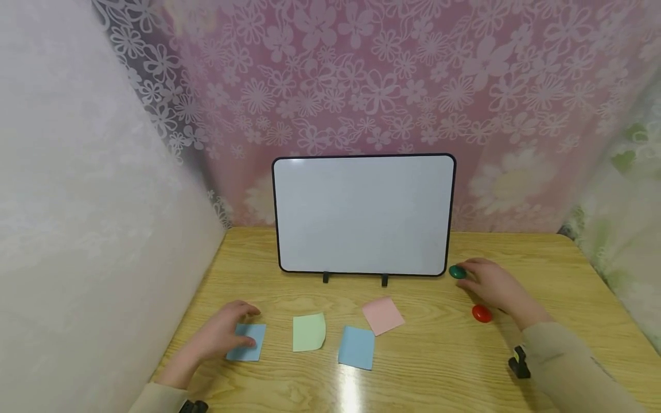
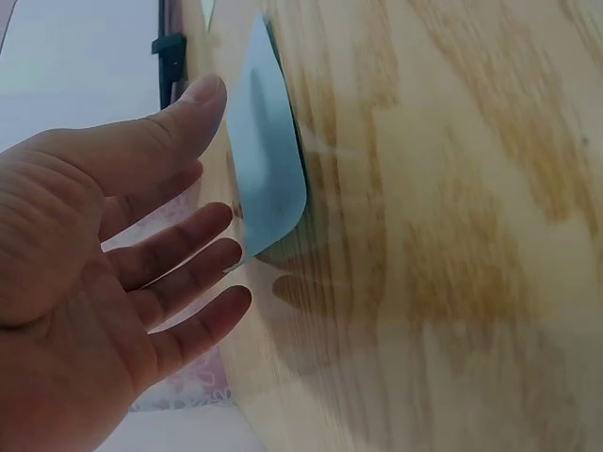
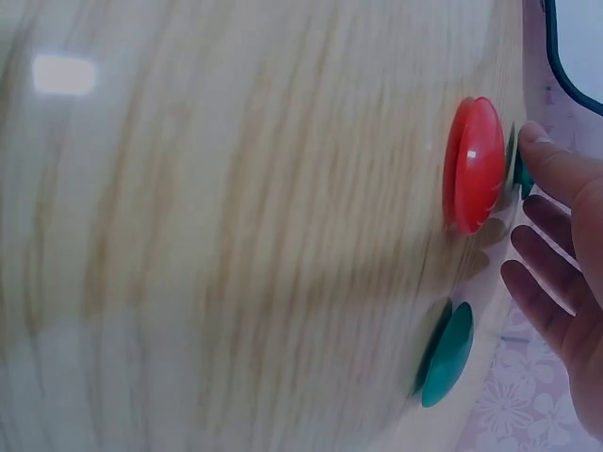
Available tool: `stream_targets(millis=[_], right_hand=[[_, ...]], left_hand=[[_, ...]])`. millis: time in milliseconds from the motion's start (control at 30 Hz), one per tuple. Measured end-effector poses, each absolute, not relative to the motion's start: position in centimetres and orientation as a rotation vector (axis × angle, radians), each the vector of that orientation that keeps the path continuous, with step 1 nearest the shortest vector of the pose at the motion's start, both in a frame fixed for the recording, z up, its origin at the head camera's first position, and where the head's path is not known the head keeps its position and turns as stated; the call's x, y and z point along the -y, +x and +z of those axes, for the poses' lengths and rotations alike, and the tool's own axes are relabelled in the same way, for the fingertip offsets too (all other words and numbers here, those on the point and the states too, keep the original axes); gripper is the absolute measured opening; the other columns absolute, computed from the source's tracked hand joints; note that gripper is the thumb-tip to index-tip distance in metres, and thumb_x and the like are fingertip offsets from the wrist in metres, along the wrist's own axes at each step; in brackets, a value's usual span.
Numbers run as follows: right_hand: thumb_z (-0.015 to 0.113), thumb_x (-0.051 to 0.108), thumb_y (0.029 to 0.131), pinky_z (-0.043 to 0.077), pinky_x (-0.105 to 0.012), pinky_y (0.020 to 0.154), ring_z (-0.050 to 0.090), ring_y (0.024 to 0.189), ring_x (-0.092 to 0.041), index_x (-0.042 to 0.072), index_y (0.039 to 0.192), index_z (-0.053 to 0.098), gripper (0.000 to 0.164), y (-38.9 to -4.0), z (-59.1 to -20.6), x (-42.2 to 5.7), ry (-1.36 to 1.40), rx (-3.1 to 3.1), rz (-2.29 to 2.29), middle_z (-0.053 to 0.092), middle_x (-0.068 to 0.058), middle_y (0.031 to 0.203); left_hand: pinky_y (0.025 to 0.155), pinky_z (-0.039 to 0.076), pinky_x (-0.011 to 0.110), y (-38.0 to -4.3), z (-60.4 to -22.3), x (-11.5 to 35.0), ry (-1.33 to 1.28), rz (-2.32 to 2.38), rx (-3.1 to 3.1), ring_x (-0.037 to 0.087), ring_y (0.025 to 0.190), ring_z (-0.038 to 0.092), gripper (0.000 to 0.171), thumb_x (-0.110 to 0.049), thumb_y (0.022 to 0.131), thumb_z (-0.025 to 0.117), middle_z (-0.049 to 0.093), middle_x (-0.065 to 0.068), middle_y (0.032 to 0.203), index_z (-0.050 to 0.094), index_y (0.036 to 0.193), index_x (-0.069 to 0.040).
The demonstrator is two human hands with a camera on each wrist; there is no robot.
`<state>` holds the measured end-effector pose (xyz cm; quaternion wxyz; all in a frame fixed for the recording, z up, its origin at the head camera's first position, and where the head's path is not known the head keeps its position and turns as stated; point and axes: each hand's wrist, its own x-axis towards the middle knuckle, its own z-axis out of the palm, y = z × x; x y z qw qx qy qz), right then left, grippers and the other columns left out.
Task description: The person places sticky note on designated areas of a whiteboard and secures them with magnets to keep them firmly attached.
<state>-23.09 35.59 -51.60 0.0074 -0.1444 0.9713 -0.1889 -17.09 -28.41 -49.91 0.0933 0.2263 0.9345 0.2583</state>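
Observation:
My left hand [image 1: 219, 332] hovers over a blue sticky note [image 1: 258, 347] at the table's left, its fingers loosely spread. In the left wrist view the thumb and fingers stand around the upper side of that note [image 2: 268, 141], without a visible pinch. My right hand [image 1: 493, 287] reaches a green round magnet [image 1: 457, 272] by the whiteboard's lower right corner, index finger and thumb at its edges. A red round magnet [image 1: 482, 314] lies nearer, below that hand. The right wrist view also shows a second green magnet [image 3: 448, 356], hidden by the hand in the head view.
A whiteboard [image 1: 364, 215] in a black frame stands upright at the back on small black feet [image 1: 384, 280]. Between the hands lie a green sticky note [image 1: 308, 332], another blue note [image 1: 356, 348] and a pink note [image 1: 383, 315]. Walls bound the wooden table [image 1: 428, 367].

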Motion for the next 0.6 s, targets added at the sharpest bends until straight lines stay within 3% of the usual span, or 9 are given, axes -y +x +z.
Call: stream_targets(millis=[367, 600], right_hand=[[0.076, 0.031, 0.102, 0.049, -0.07, 0.1, 0.06, 0.121, -0.057, -0.009, 0.139, 0.064, 0.056, -24.2, -51.6, -35.7, -0.414, -3.017, -0.569, 0.059, -0.038, 0.137], [0.077, 0.031, 0.101, 0.051, -0.068, 0.097, 0.063, 0.116, -0.053, -0.007, 0.133, 0.069, 0.05, -24.7, -51.4, -35.6, -0.364, -2.989, -0.602, 0.062, -0.035, 0.131]], left_hand=[[0.094, 0.056, 0.05, -17.4, -50.2, 27.9, 0.656, 0.662, -2.753, 0.024, 0.11, 0.062, 0.06, -0.025, 0.074, 0.101, 0.065, -0.001, 0.119, 0.074, 0.125, -0.009], [0.093, 0.055, 0.046, -17.3, -50.1, 27.5, 0.639, 0.646, -2.748, 0.02, 0.106, 0.058, 0.055, -0.021, 0.072, 0.102, 0.062, -0.004, 0.113, 0.074, 0.118, -0.011]])
